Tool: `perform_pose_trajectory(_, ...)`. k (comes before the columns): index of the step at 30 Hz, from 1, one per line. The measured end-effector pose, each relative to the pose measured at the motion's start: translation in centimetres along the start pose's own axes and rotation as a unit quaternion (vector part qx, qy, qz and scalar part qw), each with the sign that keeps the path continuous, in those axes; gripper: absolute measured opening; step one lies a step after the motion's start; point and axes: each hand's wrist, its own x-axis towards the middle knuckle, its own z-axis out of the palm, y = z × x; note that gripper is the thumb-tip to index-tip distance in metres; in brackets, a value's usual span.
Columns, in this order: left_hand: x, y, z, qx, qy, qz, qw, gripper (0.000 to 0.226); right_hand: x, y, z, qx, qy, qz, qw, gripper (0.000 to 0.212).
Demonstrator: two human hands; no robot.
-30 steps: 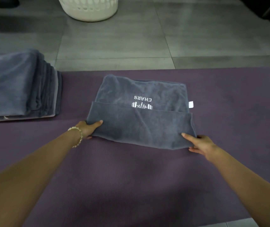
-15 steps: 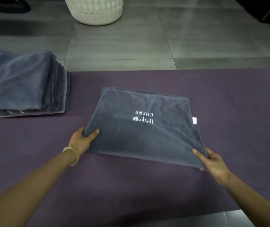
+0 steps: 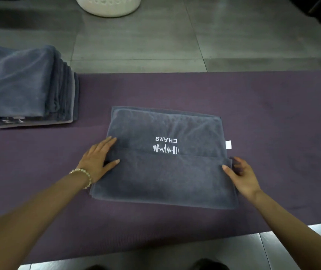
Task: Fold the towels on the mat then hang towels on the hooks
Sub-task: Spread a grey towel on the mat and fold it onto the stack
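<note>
my left hand: fingers released, flat on towel left edge | right hand: pinching right edge | towel stack well apart

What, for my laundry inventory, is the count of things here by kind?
Towel being folded: 1
Stack of folded towels: 1
Purple mat: 1
White basket: 1
Total: 4
</note>
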Motion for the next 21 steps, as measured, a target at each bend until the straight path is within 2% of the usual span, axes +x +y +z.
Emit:
perform_pose_trajectory(3,1.7,-0.6,0.3,0.072,-0.039,0.006,0.997,0.061,0.4,-0.4,0.5,0.011,0.018,0.015,1.0,0.012)
perform_pose_trajectory(5,2.3,-0.9,0.0,0.073,-0.019,-0.009,0.997,0.042,0.3,-0.3,0.4,0.035,0.04,0.012,0.999,0.026)
perform_pose_trajectory(6,2.5,-0.9,-0.3,0.035,-0.009,-0.022,0.999,0.031,0.3,-0.5,0.2,0.052,0.05,0.011,0.997,0.028)
perform_pose_trajectory(8,2.8,-0.7,-1.4,-0.149,-0.007,-0.094,0.984,0.018,0.2,-1.0,-0.3,0.11,0.052,0.015,0.993,0.02)
perform_pose_trajectory(10,3.4,-0.1,-2.7,-0.329,-0.01,-0.181,0.927,0.024,0.8,-2.2,-0.8,0.171,0.056,0.019,0.983,0.012)
perform_pose_trajectory(13,5.4,0.4,-3.7,-0.416,0.025,-0.215,0.883,0.028,3.1,-4.7,-1.3,0.206,0.072,0.005,0.976,0.012)
perform_pose_trajectory(17,9.5,1.7,-5.1,-0.454,0.09,-0.2,0.864,0.013,7.3,-7.8,-1.0,0.207,0.09,-0.016,0.974,0.013)
perform_pose_trajectory(19,11.8,2.1,-5.8,-0.439,0.105,-0.201,0.869,0.017,9.7,-8.5,-0.5,0.205,0.105,-0.016,0.973,0.014)
perform_pose_trajectory(21,13.9,2.2,-6.0,-0.417,0.116,-0.213,0.876,0.031,11.9,-9.0,0.0,0.195,0.121,-0.011,0.973,0.012)
